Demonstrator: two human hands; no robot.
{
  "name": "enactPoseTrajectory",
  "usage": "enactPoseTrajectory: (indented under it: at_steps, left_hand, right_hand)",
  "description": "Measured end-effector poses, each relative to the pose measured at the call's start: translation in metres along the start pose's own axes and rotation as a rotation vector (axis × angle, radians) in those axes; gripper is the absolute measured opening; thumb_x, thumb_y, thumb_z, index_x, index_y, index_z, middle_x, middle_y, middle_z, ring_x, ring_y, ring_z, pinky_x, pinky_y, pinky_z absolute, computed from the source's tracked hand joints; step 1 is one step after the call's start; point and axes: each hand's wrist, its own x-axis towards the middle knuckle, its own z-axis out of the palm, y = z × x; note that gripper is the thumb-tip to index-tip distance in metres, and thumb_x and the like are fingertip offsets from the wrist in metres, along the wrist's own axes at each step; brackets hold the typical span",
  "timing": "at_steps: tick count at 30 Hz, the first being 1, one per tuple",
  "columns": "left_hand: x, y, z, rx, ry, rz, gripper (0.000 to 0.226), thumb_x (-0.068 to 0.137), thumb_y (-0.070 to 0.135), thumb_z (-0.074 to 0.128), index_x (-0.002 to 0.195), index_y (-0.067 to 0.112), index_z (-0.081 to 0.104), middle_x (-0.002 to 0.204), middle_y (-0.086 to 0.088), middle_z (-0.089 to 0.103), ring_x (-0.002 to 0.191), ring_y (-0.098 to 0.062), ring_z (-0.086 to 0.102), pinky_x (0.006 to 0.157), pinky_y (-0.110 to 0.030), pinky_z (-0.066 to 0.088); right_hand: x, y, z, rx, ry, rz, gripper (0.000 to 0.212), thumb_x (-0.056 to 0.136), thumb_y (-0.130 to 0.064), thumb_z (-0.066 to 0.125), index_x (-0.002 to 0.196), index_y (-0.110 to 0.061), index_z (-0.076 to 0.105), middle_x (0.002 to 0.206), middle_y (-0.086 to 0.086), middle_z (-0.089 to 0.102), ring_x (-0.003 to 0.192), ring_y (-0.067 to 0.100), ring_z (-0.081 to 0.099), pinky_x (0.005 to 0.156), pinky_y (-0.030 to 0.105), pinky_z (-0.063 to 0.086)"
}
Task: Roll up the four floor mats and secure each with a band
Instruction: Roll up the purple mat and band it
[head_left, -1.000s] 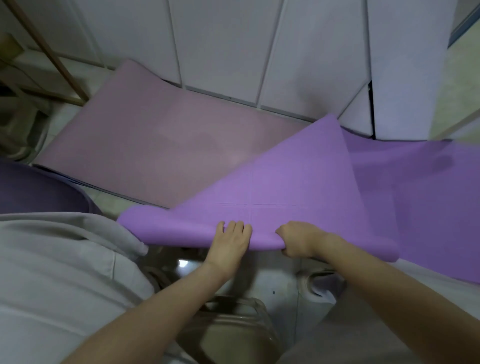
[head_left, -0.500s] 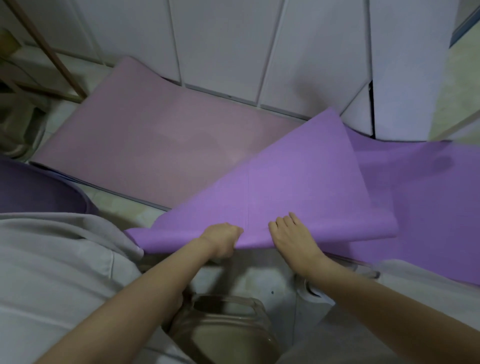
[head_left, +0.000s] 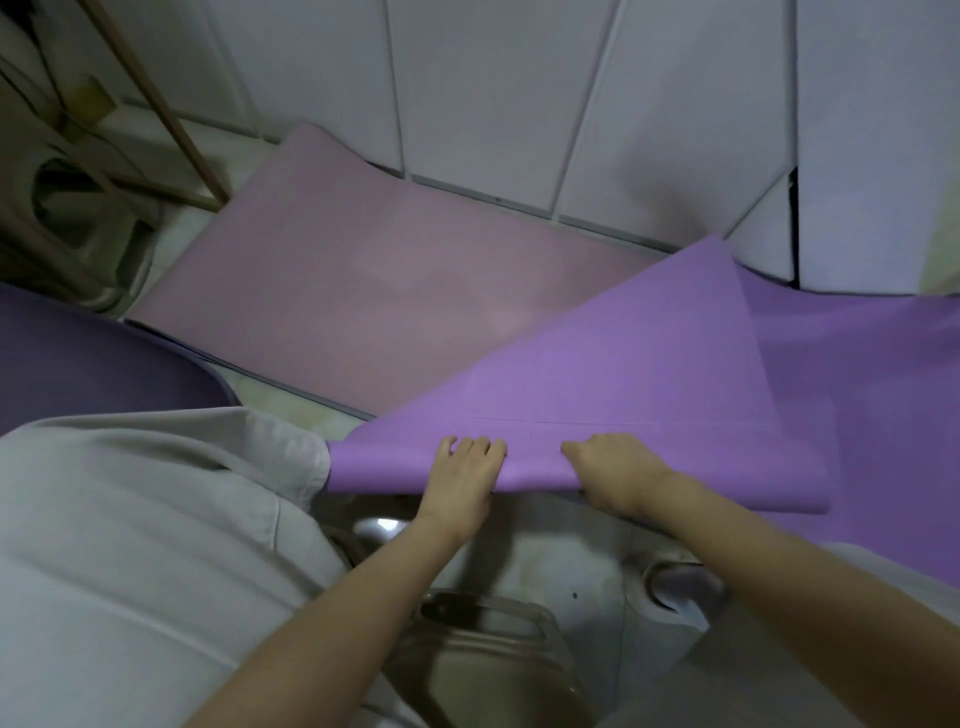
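I see white panelled doors (head_left: 493, 93) along the back. A thin wooden pole (head_left: 171, 119) leans at far left, above a pale plastic stool (head_left: 132, 223). A brownish translucent plastic jug (head_left: 498, 670) with a handle stands at bottom centre on the pale tiled floor (head_left: 566, 551).

Bright purple mat (head_left: 623, 374) at 3 o'clock; pale pink mat (head_left: 363, 291) at 12; dark purple mat (head_left: 93, 364) at 9.
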Motion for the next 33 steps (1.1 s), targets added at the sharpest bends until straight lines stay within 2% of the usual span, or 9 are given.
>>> enactPoseTrajectory:
  at_steps: [3,7,13,17,20,24,27,30,33]
  left_hand:
    - [0.007,0.003,-0.009,-0.034,-0.164,0.035,0.038,0.084,0.014,0.057,0.121,0.015,0.047,0.117,-0.008,0.058,0.11,-0.032,0.053,0.086,-0.035,0.037]
    - [0.019,0.011,-0.018,-0.159,-0.318,0.125,0.037,0.087,0.029,0.061,0.121,0.016,0.052,0.126,-0.01,0.058,0.115,-0.031,0.053,0.09,-0.035,0.041]
    - [0.048,0.029,-0.025,-0.206,-0.745,0.224,0.042,0.076,0.012,0.074,0.116,0.005,0.061,0.113,-0.015,0.065,0.095,-0.028,0.062,0.078,-0.03,0.045]
    - [0.06,0.039,-0.033,-0.198,-0.869,0.251,0.052,0.073,0.014,0.08,0.12,0.005,0.059,0.112,-0.011,0.062,0.089,-0.02,0.054,0.08,-0.029,0.046]
    - [0.06,0.043,-0.037,-0.198,-0.786,0.264,0.054,0.072,0.016,0.081,0.12,0.007,0.059,0.119,-0.012,0.063,0.1,-0.025,0.06,0.084,-0.029,0.046]
    - [0.044,0.038,-0.025,-0.148,-0.428,0.199,0.05,0.076,0.032,0.073,0.119,0.017,0.052,0.12,-0.007,0.061,0.11,-0.028,0.057,0.086,-0.033,0.042]
    - [0.025,0.031,-0.01,0.001,-0.152,0.109,0.055,0.079,0.036,0.066,0.126,0.019,0.042,0.124,-0.005,0.054,0.116,-0.026,0.05,0.102,-0.039,0.028]
    - [0.015,0.025,-0.004,0.055,-0.097,0.051,0.063,0.079,0.037,0.068,0.131,0.02,0.037,0.126,-0.003,0.048,0.119,-0.025,0.045,0.112,-0.046,0.014]
    - [0.019,0.019,-0.008,-0.041,-0.109,0.043,0.07,0.074,0.038,0.073,0.131,0.021,0.038,0.125,-0.002,0.048,0.12,-0.024,0.044,0.111,-0.043,0.017]
  right_hand:
    - [-0.002,0.005,-0.002,0.053,-0.063,-0.021,0.034,0.087,-0.026,0.054,0.117,-0.013,0.052,0.121,0.013,0.06,0.11,0.03,0.057,0.086,0.033,0.043]
    - [-0.017,0.012,0.0,0.118,-0.142,0.017,0.047,0.079,-0.039,0.065,0.119,-0.018,0.054,0.12,0.008,0.062,0.109,0.028,0.058,0.083,0.028,0.044]
    - [-0.046,0.015,0.022,0.174,-0.126,0.105,0.056,0.082,-0.045,0.062,0.125,-0.016,0.042,0.125,0.005,0.055,0.112,0.025,0.055,0.086,0.03,0.041]
    - [-0.053,0.01,0.03,0.134,-0.043,0.118,0.062,0.082,-0.041,0.062,0.13,-0.013,0.035,0.126,0.005,0.051,0.114,0.023,0.052,0.086,0.03,0.039]
    - [-0.05,0.018,0.033,0.162,-0.02,0.154,0.062,0.08,-0.043,0.061,0.13,-0.016,0.036,0.124,0.003,0.056,0.11,0.026,0.056,0.081,0.031,0.041]
    - [-0.039,0.026,0.032,0.108,0.036,0.143,0.055,0.083,-0.042,0.057,0.129,-0.017,0.039,0.122,0.004,0.06,0.11,0.029,0.057,0.082,0.033,0.042]
    - [-0.03,0.031,0.027,0.115,0.061,0.12,0.051,0.083,-0.04,0.057,0.125,-0.017,0.042,0.119,0.007,0.062,0.109,0.03,0.058,0.082,0.034,0.043]
    - [-0.026,0.032,0.021,0.143,0.09,0.083,0.049,0.081,-0.041,0.059,0.122,-0.017,0.045,0.117,0.007,0.063,0.107,0.031,0.058,0.081,0.035,0.042]
    - [-0.027,0.033,0.016,0.154,0.124,0.074,0.047,0.08,-0.045,0.058,0.119,-0.02,0.047,0.116,0.004,0.064,0.106,0.029,0.058,0.078,0.033,0.042]
